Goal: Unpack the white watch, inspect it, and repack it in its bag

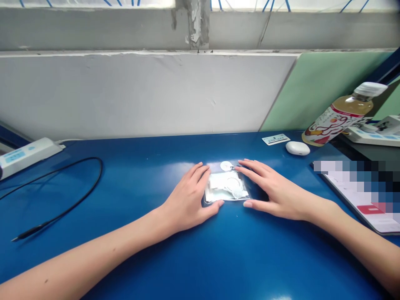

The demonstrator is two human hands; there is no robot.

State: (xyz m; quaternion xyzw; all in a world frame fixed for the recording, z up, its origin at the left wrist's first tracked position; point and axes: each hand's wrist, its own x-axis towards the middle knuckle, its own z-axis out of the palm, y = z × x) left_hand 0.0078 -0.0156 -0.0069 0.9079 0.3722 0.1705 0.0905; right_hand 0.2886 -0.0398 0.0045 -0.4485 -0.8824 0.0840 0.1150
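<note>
A clear plastic bag [218, 193] with white pieces inside lies flat on the blue tabletop [200, 254], between my two hands. One white piece in it is ring-shaped; I cannot make out its kind. At the bag's far edge sits a small round white tag [226, 166]. My left hand [195, 196] rests at the bag's left side, fingers stretched and thumb along its near edge. On the right, my right hand [270, 187] is spread, its fingertips by the tag and the bag's right edge. Neither hand grips anything.
A black cable [100, 175] and a white power strip [29, 155] lie at left. Toward the back right are a card [276, 139], a white earbud case [298, 148] and a drink bottle [342, 116]. A partly blurred flat device [353, 196] lies at right. A wall [150, 96] stands behind.
</note>
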